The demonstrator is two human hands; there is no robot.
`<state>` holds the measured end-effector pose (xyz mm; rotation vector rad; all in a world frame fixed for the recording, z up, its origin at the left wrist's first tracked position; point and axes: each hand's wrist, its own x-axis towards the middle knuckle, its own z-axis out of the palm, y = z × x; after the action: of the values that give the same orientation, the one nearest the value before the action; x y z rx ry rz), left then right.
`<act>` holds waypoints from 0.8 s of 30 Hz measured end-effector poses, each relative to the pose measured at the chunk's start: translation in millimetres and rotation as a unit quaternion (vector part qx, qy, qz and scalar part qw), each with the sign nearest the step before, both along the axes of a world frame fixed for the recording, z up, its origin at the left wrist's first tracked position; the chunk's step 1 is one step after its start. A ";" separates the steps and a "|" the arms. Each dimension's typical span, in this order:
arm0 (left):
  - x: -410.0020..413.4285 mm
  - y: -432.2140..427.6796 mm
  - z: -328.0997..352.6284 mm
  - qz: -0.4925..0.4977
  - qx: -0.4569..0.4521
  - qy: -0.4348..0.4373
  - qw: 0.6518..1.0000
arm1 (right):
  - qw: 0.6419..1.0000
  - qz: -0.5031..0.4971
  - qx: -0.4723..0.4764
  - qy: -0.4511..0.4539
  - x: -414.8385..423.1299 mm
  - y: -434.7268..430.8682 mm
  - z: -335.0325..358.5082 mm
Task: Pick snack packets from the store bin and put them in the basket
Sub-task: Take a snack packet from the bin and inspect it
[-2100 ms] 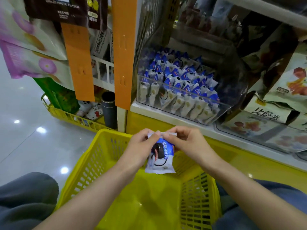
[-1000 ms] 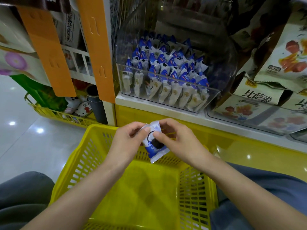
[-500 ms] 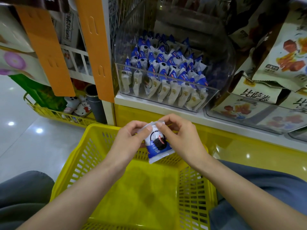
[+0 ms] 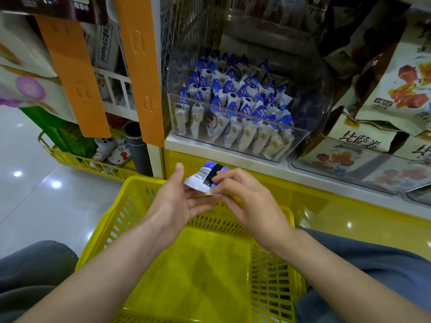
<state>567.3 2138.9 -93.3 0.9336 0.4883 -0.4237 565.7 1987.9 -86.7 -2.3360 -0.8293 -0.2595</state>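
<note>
Got a snack packet (image 4: 202, 180) pinched in the right hand (image 4: 247, 201), thumb and curled fingers clamped on its right edge. Blue and white with a black patch, kinda blurry, tilted with a crimped end pointing left. Left hand (image 4: 175, 201) wide open right next to it, thumb sticking up, fingers straight and reaching under the packet's lower edge. Can't tell for sure whether actually touching it.

Holding all that up in the air just over the far rim of the yellow basket (image 4: 142, 180), so not down inside it yet. Basket wedged between two knees in grey trousers (image 4: 35, 264).

Straight ahead on the white shelf (image 4: 221, 154), a clear bin (image 4: 312, 108) stuffed with loads more packets (image 4: 233, 96) in the same blue and white, standing in rows. Right of the bin, bigger snack bags (image 4: 396, 89) with fruit pictures. Left of it, two orange strips (image 4: 142, 78) hanging down, and lower left a second yellow basket (image 4: 77, 162) on the shiny floor (image 4: 28, 206).
</note>
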 end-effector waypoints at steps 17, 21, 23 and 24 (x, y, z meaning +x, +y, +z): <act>-7.9 -8.0 0.6 0.001 0.271 -0.217 0.938 | 0.766 -0.091 0.401 0.494 4.8 7.2 7.5; -9.8 -8.5 -3.0 -0.008 0.427 -0.314 0.848 | 0.771 -0.114 0.410 0.474 5.6 10.2 5.2; -10.1 -6.5 -4.5 -0.019 0.453 -0.339 0.825 | 0.781 -0.130 0.400 0.461 6.0 10.7 3.7; -10.4 -5.3 -5.1 -0.028 0.460 -0.348 0.817 | 0.788 -0.133 0.396 0.453 5.6 11.0 3.4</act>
<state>557.0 2133.5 -98.3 1.9438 -0.0578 0.1715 571.4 1998.8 -83.3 -1.4514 0.1166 0.3469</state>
